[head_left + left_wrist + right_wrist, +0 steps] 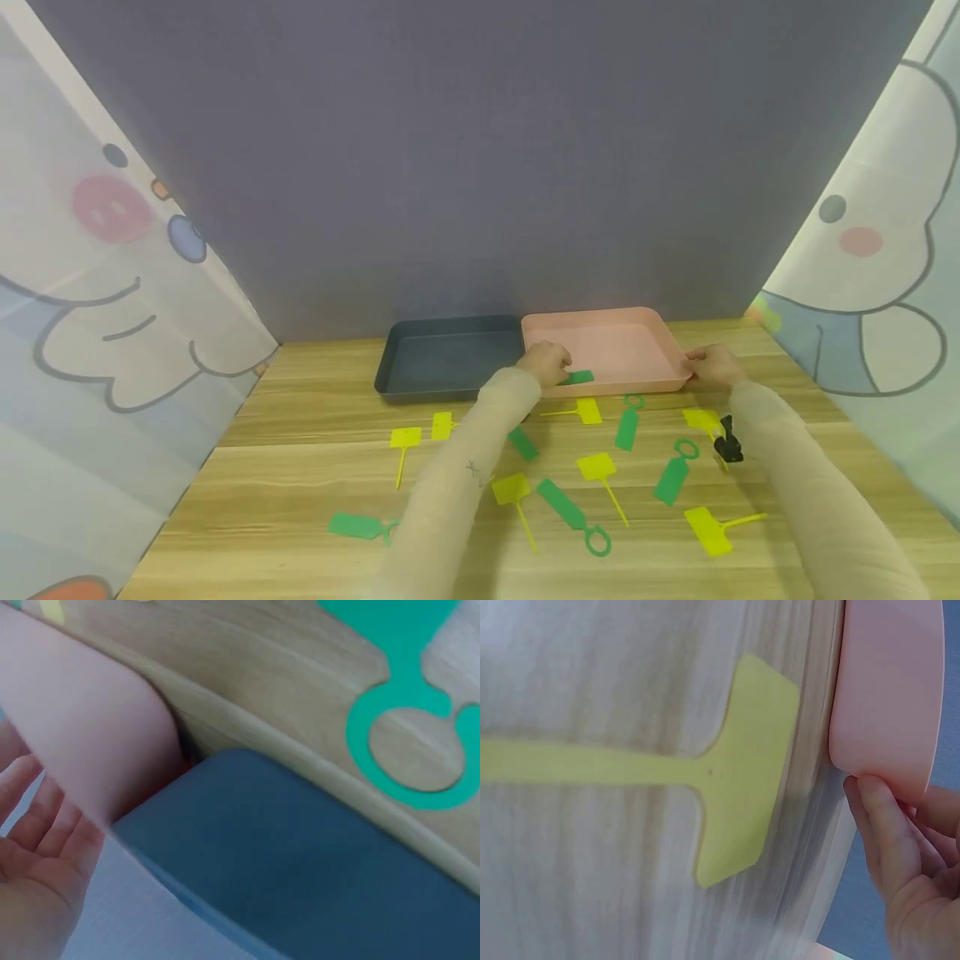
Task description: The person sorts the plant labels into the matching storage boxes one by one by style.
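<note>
My left hand (545,364) is over the front left corner of the pink tray (607,387), beside a green tag (579,377) in it. In the left wrist view, the tray wall (97,727) hides the fingertips of that hand (45,877), so whether they grip the tag cannot be seen. My right hand (716,365) pinches the tray's front right corner. In the right wrist view, that hand (911,855) has fingers against the outside of the corner and the thumb near its rim. A yellow tag (754,772) lies on the table close by.
A dark blue tray (450,396) adjoins the pink one on the left. Several green tags with rings (671,481) and yellow tags with stems (597,467) lie scattered on the wooden table (285,450). A small black object (727,442) is near the right sleeve. A grey panel (480,167) stands behind.
</note>
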A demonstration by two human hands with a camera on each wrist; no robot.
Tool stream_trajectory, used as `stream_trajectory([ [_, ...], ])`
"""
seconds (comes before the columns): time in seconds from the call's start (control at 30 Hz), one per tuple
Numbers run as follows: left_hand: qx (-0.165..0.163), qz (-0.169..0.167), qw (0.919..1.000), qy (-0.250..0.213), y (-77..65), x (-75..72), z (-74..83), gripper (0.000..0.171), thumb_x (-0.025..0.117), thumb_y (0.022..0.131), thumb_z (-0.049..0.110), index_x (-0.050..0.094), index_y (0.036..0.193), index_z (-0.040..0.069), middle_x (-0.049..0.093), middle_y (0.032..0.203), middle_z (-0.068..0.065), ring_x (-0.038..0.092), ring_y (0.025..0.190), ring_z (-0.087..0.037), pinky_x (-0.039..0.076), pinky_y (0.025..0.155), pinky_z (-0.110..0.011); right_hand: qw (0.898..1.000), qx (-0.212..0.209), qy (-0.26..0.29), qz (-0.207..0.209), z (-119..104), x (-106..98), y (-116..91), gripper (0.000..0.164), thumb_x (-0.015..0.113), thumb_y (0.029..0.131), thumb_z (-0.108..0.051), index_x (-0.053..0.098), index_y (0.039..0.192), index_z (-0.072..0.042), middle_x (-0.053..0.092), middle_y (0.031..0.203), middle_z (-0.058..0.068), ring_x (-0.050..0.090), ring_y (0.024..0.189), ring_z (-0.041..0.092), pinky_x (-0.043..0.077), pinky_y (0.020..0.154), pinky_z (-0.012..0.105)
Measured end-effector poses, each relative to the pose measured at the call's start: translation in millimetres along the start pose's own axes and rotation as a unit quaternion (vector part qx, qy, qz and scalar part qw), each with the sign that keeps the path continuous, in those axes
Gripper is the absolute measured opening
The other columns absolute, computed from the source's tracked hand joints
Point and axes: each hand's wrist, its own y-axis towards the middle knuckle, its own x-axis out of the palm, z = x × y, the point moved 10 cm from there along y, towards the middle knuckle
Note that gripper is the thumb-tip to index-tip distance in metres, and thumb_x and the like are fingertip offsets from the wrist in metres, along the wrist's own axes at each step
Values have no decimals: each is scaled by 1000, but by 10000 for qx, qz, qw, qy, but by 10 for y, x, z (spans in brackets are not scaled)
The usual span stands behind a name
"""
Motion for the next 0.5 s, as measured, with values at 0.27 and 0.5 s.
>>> stream_trajectory([
  [0.27,201,-202,9995,-145,-78,-75,-26,34,62,87,21,61,120,12,65,115,0,59,105,-14,48,91,-24,9988,312,-385,57,-136,9,-104,40,49,91,-9,47,114,23,62,100,33,64,69,11,51,62,19],
  [0.5,306,-201,9989,-282,-219,-182,-108,36,62,88,20,58,123,11,63,118,-1,60,107,-17,47,93,-28,9983,271,-509,113,-140,10,-139,39,49,91,-9,48,114,23,61,101,34,64,75,16,52,67,23],
])
